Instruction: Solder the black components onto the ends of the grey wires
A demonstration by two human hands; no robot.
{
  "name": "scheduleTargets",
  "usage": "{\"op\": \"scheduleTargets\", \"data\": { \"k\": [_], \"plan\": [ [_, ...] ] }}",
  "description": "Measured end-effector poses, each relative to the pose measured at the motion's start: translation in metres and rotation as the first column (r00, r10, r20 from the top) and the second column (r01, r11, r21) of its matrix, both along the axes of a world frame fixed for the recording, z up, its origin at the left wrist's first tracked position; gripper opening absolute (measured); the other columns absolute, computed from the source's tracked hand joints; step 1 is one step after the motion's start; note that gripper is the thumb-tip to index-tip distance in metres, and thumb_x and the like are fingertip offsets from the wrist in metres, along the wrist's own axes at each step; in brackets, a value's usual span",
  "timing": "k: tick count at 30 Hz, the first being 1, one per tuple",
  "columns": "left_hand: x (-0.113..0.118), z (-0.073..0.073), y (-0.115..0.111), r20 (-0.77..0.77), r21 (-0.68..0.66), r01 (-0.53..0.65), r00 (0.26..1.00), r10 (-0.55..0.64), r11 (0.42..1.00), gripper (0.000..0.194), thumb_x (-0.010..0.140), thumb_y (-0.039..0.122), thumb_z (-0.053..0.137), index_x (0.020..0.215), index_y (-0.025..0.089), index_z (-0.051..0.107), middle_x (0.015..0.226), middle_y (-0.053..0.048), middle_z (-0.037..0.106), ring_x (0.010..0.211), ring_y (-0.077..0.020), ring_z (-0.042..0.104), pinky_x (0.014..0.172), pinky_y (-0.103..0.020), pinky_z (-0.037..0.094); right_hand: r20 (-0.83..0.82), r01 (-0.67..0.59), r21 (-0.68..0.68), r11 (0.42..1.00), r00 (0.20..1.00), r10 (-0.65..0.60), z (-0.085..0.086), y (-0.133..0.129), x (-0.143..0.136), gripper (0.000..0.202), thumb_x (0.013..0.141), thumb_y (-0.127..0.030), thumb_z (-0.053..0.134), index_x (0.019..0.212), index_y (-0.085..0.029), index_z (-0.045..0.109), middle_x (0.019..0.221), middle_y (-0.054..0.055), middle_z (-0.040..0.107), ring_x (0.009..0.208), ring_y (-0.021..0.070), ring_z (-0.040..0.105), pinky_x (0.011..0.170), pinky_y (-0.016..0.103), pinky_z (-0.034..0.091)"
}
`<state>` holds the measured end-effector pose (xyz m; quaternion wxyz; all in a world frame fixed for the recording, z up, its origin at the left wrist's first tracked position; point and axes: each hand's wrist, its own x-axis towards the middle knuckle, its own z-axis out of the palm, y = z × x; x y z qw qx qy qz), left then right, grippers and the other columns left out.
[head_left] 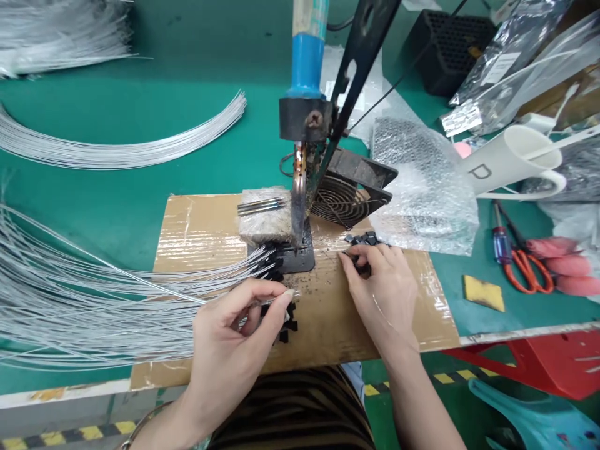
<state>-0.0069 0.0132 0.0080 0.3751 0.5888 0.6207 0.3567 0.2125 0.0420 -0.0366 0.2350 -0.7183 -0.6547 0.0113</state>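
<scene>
Matt brown cardboard lies beneath glossy clear bubble wrap.

The bare left hand, with a bracelet at its wrist, was held palm inward, thumb and index finger pinched. The bare right hand was lowered, fingers curled downward, thumb and index fingertips nearly together.

Workshop bench: mounted soldering iron, small fan, wire bundles, green work mat.
</scene>
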Motion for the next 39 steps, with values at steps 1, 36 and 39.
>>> {"op": "scheduleTargets", "data": {
  "k": [1,36,39],
  "plan": [
    [0.0,0.0,0.0,-0.001,0.003,0.006,1.0,-0.006,1.0,0.01,0.094,0.027,0.072,0.086,0.022,0.075,0.063,0.004,0.058,0.052,-0.0089,0.041,0.049,-0.023,0.034,0.024,-0.015,0.006,1.0,1.0,0.014,-0.001,0.001,-0.001,0.016,0.1,-0.033,0.067,0.094,-0.02,0.073,0.08,0.005,0.067,0.085,0.0262,0.058,0.071,0.036,0.046],
    [-0.005,0.007,0.001,-0.017,-0.024,0.042,0.999,-0.043,0.999,0.011,0.093,0.029,0.07,0.085,0.022,0.074,0.072,0.0,0.071,0.057,-0.0108,0.059,0.051,-0.02,0.044,-0.964,-0.359,0.001,0.933,0.248,0.097,0.038,-0.032,-0.044,0.02,0.098,-0.018,0.069,0.107,-0.027,0.084,0.084,0.0,0.071,0.057,0.0065,0.058,0.054,0.019,0.048],
    [-0.005,0.006,0.001,-0.004,-0.04,0.031,0.999,-0.031,0.999,0.01,0.093,0.029,0.07,0.086,0.023,0.074,0.073,0.0,0.072,0.058,-0.0112,0.061,0.052,-0.02,0.044,-0.969,-0.348,-0.013,0.937,0.234,0.073,0.038,-0.033,-0.044,0.018,0.098,-0.02,0.07,0.107,-0.027,0.084,0.083,0.0,0.069,0.056,0.0057,0.058,0.052,0.018,0.048]
  ]
}}
